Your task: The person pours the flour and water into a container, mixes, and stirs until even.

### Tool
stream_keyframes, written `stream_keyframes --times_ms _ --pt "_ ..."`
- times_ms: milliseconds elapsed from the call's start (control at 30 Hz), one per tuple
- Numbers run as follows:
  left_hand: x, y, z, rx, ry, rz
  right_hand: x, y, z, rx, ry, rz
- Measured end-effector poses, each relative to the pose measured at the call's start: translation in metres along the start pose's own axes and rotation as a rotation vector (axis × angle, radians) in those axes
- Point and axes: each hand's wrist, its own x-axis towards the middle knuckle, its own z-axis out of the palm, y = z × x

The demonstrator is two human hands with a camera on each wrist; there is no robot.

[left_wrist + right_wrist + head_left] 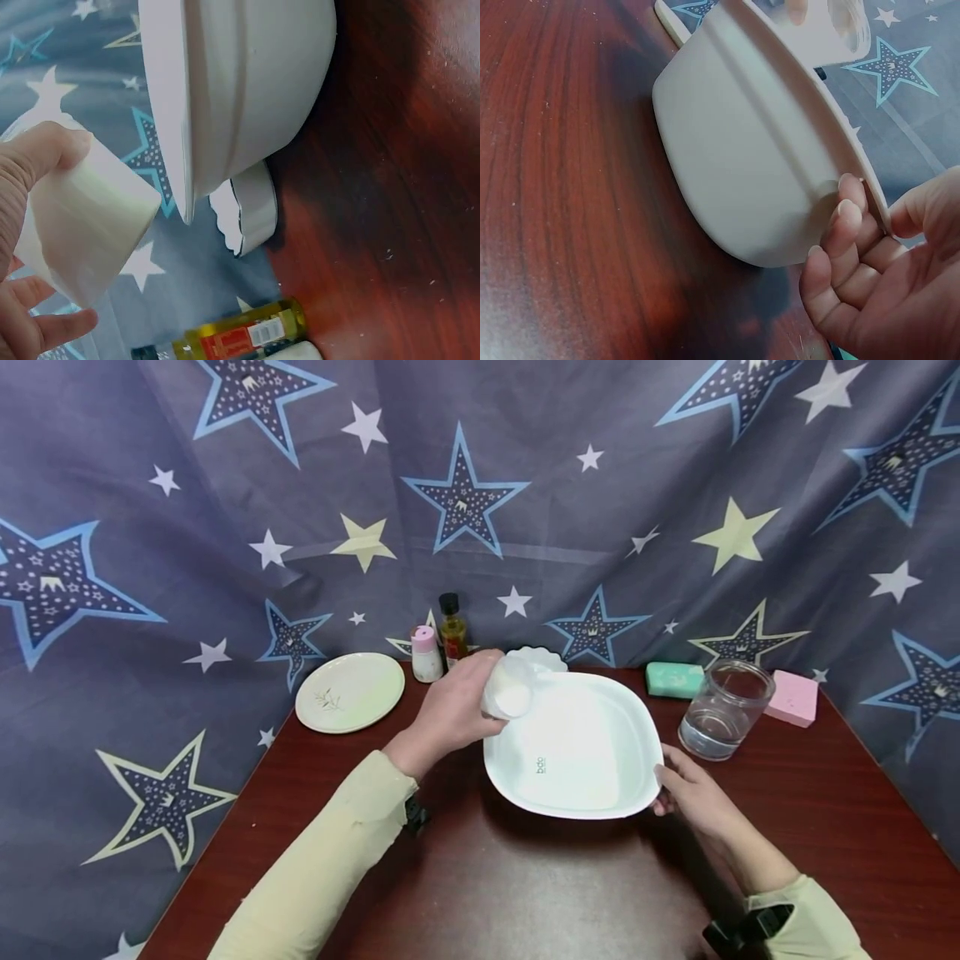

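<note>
A person sits at a dark red wooden worktop (525, 893) backed by a star-printed cloth (150, 527). The left hand (450, 710) grips a small translucent white cup (510, 687), its fingers (45, 322) curled round the cup's side and the thumb pressed on the other side, so the hand is clamped on the cup. The cup is tilted, its mouth turned toward the large white bowl (577, 752) and held just above the bowl's far left rim. Something white shows inside the cup in the head view; what it is cannot be told.

The bowl stands on the worktop near the middle, squarish with rounded corners, with a small grey mark printed inside. The right hand (693, 793) is at the bowl's near right edge: in the right wrist view its fingers (840, 225) lie loosely bent under the rim with their tips touching the bowl's outer wall, while the thumb is at the rim's edge.

Behind the bowl, touching or nearly touching it, lies a small white scalloped dish (536, 657). To its left stand an oil bottle (453, 631) with a dark cap and a white shaker with a pink lid (426, 653), and further left a pale green plate (349, 691). To the right of the bowl stands a glass jar (723, 708) holding some clear liquid, between a green sponge (674, 679) and a pink sponge (793, 697).
</note>
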Motion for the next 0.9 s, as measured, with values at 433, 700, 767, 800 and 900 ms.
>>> stream_keyframes --times_ms 433,700,767,800,900 --pt "0.017 0.02 0.014 0.318 -0.102 0.209 0.002 0.002 0.0 -0.001 0.003 0.008" --pt "0.02 0.026 0.027 0.466 -0.064 0.303 0.002 0.004 0.0 -0.004 -0.003 0.005" --pt "0.021 0.026 0.029 0.481 -0.052 0.314 0.002 0.004 0.0 -0.003 -0.002 0.008" --pt "0.021 0.026 0.031 0.487 -0.046 0.319 0.002 0.004 0.0 -0.003 -0.003 0.008" --pt "0.022 0.027 0.033 0.504 -0.029 0.34 0.002 0.005 0.0 -0.001 -0.005 0.007"
